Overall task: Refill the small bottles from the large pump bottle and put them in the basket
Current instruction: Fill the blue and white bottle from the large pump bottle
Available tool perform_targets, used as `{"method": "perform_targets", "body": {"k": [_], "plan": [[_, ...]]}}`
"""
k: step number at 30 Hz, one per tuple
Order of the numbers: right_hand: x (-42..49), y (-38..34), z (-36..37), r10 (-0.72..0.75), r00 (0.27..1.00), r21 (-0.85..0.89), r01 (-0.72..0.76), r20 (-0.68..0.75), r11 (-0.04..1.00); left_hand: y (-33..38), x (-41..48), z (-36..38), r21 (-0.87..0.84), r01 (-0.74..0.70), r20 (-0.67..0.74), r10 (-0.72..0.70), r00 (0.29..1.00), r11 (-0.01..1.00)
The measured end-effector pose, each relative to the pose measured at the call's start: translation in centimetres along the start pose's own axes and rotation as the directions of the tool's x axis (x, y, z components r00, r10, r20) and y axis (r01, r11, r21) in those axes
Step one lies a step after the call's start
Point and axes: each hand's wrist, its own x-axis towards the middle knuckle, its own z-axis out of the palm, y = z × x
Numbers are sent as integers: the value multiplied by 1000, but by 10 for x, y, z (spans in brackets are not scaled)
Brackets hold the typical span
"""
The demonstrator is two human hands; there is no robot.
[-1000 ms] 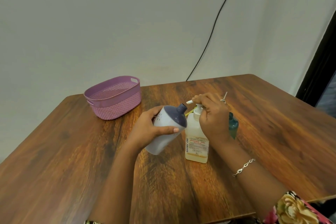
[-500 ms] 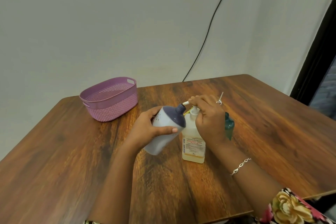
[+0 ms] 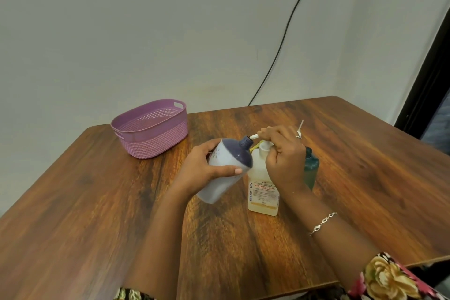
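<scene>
My left hand (image 3: 202, 168) grips a white bottle with a dark purple top (image 3: 226, 165), tilted so its open neck meets the pump's nozzle. The large pump bottle (image 3: 263, 187), pale yellow with a printed label, stands upright on the wooden table (image 3: 97, 202). My right hand (image 3: 282, 156) is curled over its pump head and hides most of it. A small teal bottle (image 3: 310, 165) stands just behind my right hand, partly hidden. The purple basket (image 3: 151, 129) sits at the table's far left, apart from both hands.
A black cable (image 3: 287, 27) runs down the wall to the table's back edge. A dark door frame (image 3: 428, 75) stands at the right. The table's right and near edges are close to my right forearm.
The white bottle's neck has come up against the pump nozzle. My right hand stays on the pump head. The view has shifted slightly.
</scene>
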Motion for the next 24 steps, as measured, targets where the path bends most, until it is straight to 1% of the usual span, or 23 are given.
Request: {"method": "perform_targets", "body": {"k": [4, 7, 11, 16, 20, 24], "plan": [[14, -1, -1, 46, 999, 56, -46, 3, 997, -1, -1, -2, 0, -5, -1, 5, 1000, 1000], [5, -2, 0, -5, 1000, 12, 5, -15, 1000, -2, -1, -2, 0, -7, 0, 7, 1000, 1000], [2, 2, 4, -30, 1000, -30, 30, 7, 999, -1, -1, -2, -17, -4, 2, 4, 1000, 1000], [0, 0, -2, -12, 1000, -6, 13, 26, 1000, 0, -2, -2, -17, -7, -9, 7, 1000, 1000], [12, 1, -1, 49, 999, 39, -50, 22, 998, 2, -3, -4, -11, -11, -5, 11, 1000, 1000], [0, -1, 4, -5, 1000, 24, 5, -17, 1000, -3, 0, -1, -7, -6, -7, 6, 1000, 1000]]}}
